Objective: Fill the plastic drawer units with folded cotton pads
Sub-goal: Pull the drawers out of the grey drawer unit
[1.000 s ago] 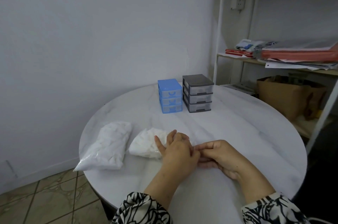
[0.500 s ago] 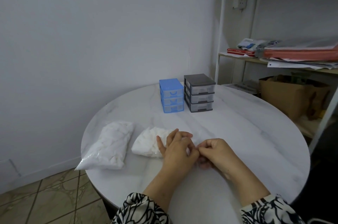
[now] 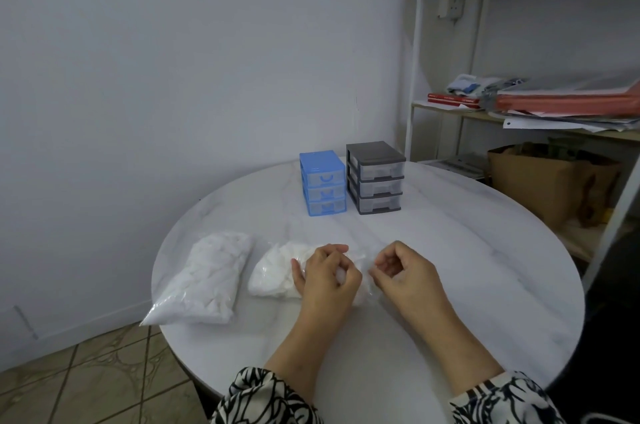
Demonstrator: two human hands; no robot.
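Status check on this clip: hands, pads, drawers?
Left hand and right hand pinching near bag of cotton pads. Blue drawer unit and grey drawer unit shut, untouched. Nothing in the way.

Both forearms are reaching forward side by side, patterned sleeves covering them near the bottom edge. The left hand (image 3: 323, 276) is lying knuckles-up, its fingers (image 3: 337, 248) curling inward and the thumb sticking out to the left. The right hand (image 3: 403, 271) is sitting just beside it, a little apart, fingers bending down and in toward the left hand in a pinching pose.
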